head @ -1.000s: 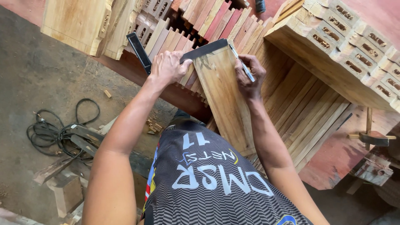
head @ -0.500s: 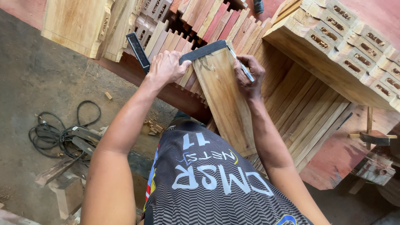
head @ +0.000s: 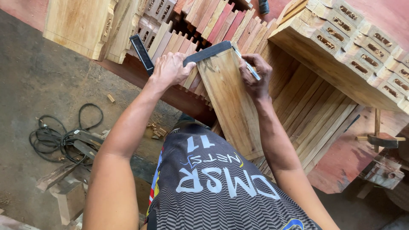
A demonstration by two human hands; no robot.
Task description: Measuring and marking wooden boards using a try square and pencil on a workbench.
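Far left: pale wooden panel (head: 76, 25) standing on grey floor (head: 38, 89). Left: coiled black cable (head: 59, 136) beside wood offcuts (head: 64, 187). Far right: stacked mortised wooden blocks (head: 353, 47). Centre far: row of reddish and pale slats (head: 221, 21). Right: hammer (head: 381, 139) lying on red desk (head: 341, 166).

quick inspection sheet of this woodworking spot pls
surface: red-brown bench, covered with wooden slats
job's things: wooden board leaning toward the person; black try square across its far end; pencil at its edge
clutter: mortised wooden blocks; wood offcuts on the floor
grippers: left hand presses the square; right hand holds the pencil
cables: black cable coiled on the floor
surroundings: grey concrete floor; hammer on the bench
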